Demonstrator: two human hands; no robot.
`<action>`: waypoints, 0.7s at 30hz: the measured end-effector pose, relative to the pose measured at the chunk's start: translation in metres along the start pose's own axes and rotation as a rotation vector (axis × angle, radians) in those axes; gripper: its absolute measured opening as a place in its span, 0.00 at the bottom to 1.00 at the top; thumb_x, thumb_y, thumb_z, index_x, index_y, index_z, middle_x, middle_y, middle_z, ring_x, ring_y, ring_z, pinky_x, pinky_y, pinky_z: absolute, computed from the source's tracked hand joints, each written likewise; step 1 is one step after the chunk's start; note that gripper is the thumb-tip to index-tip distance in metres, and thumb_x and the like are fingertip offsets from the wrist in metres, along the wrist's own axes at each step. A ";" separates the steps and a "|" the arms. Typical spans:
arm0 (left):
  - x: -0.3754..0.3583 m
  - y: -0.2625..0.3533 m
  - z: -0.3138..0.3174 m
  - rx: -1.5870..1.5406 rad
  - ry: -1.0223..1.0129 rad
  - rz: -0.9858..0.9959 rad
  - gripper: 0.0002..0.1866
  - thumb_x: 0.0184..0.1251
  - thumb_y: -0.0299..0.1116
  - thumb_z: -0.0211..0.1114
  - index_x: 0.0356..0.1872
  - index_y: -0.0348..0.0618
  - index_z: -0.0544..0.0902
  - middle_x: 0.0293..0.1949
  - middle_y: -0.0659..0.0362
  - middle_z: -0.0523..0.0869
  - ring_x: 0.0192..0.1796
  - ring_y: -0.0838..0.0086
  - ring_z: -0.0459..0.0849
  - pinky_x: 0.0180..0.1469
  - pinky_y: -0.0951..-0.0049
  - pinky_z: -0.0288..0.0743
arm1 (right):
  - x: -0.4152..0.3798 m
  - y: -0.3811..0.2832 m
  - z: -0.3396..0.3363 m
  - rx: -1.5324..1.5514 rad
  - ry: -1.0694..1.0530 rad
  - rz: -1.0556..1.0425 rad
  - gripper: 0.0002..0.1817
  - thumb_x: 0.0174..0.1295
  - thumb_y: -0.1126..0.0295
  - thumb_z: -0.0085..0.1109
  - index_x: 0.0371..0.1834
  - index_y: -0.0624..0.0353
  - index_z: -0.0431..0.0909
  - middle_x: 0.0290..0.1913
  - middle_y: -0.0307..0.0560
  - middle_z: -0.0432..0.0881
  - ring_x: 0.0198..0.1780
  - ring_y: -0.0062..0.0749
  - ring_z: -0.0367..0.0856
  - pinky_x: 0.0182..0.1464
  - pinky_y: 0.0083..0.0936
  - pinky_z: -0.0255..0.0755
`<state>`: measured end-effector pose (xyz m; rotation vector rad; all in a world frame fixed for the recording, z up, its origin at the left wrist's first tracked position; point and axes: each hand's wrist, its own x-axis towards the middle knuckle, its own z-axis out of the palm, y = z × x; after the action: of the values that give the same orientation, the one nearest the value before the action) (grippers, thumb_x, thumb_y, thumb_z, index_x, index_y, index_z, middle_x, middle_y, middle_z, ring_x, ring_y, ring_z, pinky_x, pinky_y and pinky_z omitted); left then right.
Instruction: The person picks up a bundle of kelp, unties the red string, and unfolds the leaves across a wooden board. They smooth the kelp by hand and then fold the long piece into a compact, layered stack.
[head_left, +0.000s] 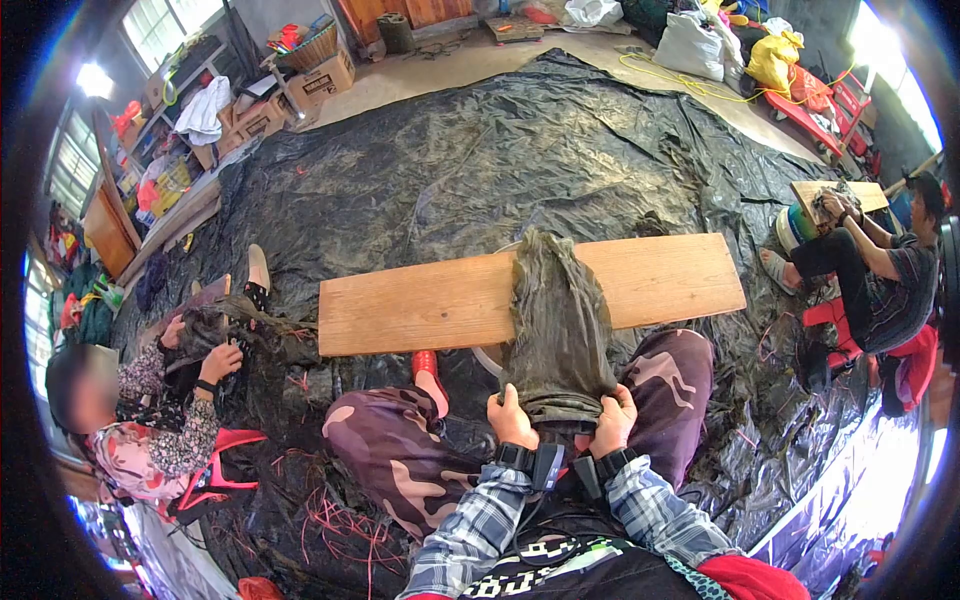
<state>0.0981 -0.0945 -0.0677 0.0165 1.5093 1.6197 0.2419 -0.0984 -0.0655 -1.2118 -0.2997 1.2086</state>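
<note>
With my left hand (512,418) and right hand (613,417) both clamped on the near end of the dark wet sheet (556,325) draped across the wooden board (420,305), I judge I'm mid-folding, and next must roll it evenly.

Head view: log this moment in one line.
left hand: grips dark sheet | right hand: grips same | sheet drapes over plank

Plank (400,305) left and right ends: bare, open.
Middle: dark bundle (558,320) lies across.
Left, right: seated co-workers.
</note>
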 end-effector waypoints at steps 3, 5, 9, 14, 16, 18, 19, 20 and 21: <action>0.004 -0.004 -0.001 -0.055 -0.041 -0.012 0.12 0.68 0.37 0.64 0.40 0.37 0.78 0.36 0.57 0.82 0.37 0.69 0.80 0.40 0.67 0.76 | 0.009 0.011 -0.009 -0.015 0.058 0.050 0.10 0.61 0.77 0.47 0.43 0.60 0.76 0.36 0.41 0.80 0.33 0.29 0.78 0.38 0.25 0.74; 0.007 -0.005 -0.002 -0.083 -0.060 -0.023 0.13 0.67 0.38 0.64 0.40 0.36 0.78 0.37 0.57 0.82 0.37 0.68 0.81 0.41 0.67 0.76 | 0.020 0.024 -0.019 -0.051 0.118 0.084 0.10 0.63 0.73 0.46 0.44 0.59 0.75 0.35 0.43 0.80 0.30 0.33 0.79 0.33 0.30 0.76; 0.006 0.011 0.006 -0.098 -0.111 -0.160 0.16 0.66 0.41 0.66 0.40 0.36 0.80 0.38 0.55 0.85 0.38 0.66 0.83 0.43 0.65 0.78 | 0.012 -0.003 -0.004 -0.025 0.074 0.187 0.16 0.67 0.58 0.50 0.46 0.59 0.77 0.38 0.45 0.82 0.32 0.36 0.82 0.33 0.33 0.78; 0.012 0.011 0.002 -0.092 -0.282 -0.348 0.14 0.61 0.38 0.71 0.35 0.35 0.83 0.37 0.58 0.83 0.40 0.76 0.78 0.44 0.75 0.72 | 0.019 0.002 -0.011 -0.138 -0.091 0.287 0.19 0.63 0.55 0.60 0.46 0.60 0.78 0.40 0.45 0.83 0.34 0.35 0.83 0.34 0.33 0.78; 0.015 0.007 -0.002 0.029 -0.357 -0.364 0.14 0.64 0.40 0.67 0.39 0.37 0.83 0.37 0.54 0.86 0.37 0.66 0.86 0.42 0.64 0.80 | 0.016 -0.001 -0.009 -0.189 -0.049 0.246 0.17 0.61 0.61 0.63 0.46 0.61 0.79 0.39 0.43 0.84 0.34 0.33 0.82 0.36 0.32 0.77; 0.014 0.007 -0.006 0.086 -0.344 -0.350 0.12 0.63 0.37 0.67 0.36 0.38 0.82 0.35 0.54 0.86 0.36 0.67 0.85 0.41 0.65 0.80 | 0.010 -0.003 -0.004 -0.090 0.037 0.144 0.18 0.61 0.65 0.64 0.48 0.67 0.77 0.42 0.40 0.82 0.40 0.28 0.78 0.46 0.24 0.71; 0.012 0.008 -0.006 0.071 -0.319 -0.329 0.11 0.63 0.36 0.68 0.35 0.37 0.81 0.35 0.54 0.85 0.36 0.67 0.85 0.41 0.65 0.80 | 0.002 -0.015 0.004 -0.047 -0.004 0.074 0.18 0.60 0.68 0.64 0.50 0.66 0.75 0.42 0.41 0.82 0.40 0.27 0.78 0.45 0.23 0.72; 0.011 0.008 -0.006 0.056 -0.294 -0.306 0.10 0.63 0.34 0.68 0.35 0.37 0.80 0.35 0.54 0.85 0.35 0.67 0.84 0.40 0.66 0.79 | -0.003 -0.020 0.010 -0.047 -0.004 0.074 0.18 0.60 0.68 0.64 0.50 0.66 0.75 0.42 0.41 0.82 0.40 0.27 0.78 0.45 0.23 0.72; 0.010 0.006 -0.006 0.056 -0.294 -0.306 0.10 0.63 0.34 0.68 0.35 0.37 0.80 0.35 0.54 0.85 0.35 0.67 0.84 0.40 0.66 0.79 | -0.007 -0.023 0.016 -0.028 0.095 0.059 0.15 0.60 0.70 0.64 0.47 0.64 0.75 0.41 0.41 0.82 0.39 0.26 0.78 0.44 0.23 0.72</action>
<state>0.0852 -0.0918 -0.0700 0.0499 1.2611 1.2703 0.2397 -0.0926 -0.0377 -1.3057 -0.2121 1.1971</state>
